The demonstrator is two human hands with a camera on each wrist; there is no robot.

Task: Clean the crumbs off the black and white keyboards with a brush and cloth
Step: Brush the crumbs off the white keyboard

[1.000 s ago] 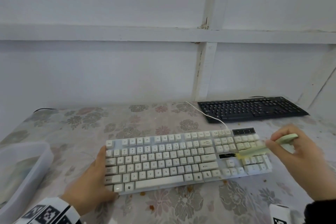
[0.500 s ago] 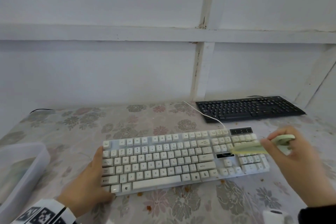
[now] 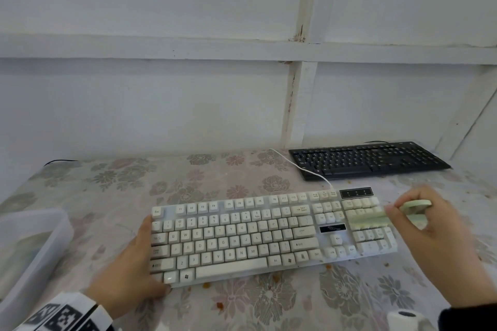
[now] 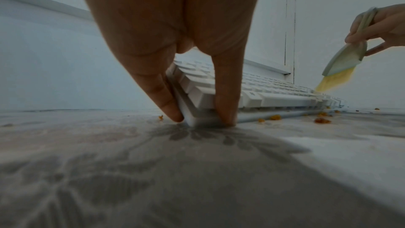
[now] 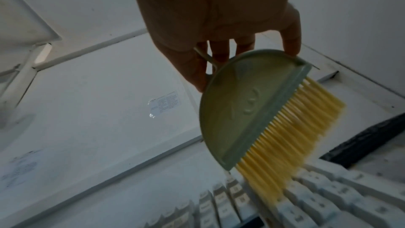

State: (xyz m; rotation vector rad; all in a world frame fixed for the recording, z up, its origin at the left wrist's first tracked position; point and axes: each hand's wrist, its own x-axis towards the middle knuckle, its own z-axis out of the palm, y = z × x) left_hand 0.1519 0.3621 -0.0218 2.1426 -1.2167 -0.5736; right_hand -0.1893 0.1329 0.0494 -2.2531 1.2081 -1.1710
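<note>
1. Right hand (image 3: 441,239) grips the brush (image 5: 258,110) by its pale green head, fingers curled round the top edge; yellow bristles (image 5: 291,134) point down at the numpad end of the white keyboard (image 3: 242,236).
2. Versus 0.5 s ago: brush sits on about the same numpad rows; a second ago it was lower, near the arrow keys. Bristles are motion-blurred in the head view, and in the left wrist view their tips look just at key-top level, so contact cannot be confirmed.
3. Left hand (image 3: 129,269) still clamps the keyboard's left end: fingers (image 4: 162,93) straight along the side edge, thumb (image 4: 225,93) pressed down on the front corner. No shift since earlier.
4. White keyboard stays flat on the floral tablecloth (image 3: 113,183), same pose.
5. Orange crumbs (image 4: 321,120) lie on the cloth along the keyboard's front edge.
6. Black keyboard (image 3: 368,160) is at the back right near the wall, well apart from both hands, unmoved.
7. Clear tub (image 3: 35,244) at left edge.
</note>
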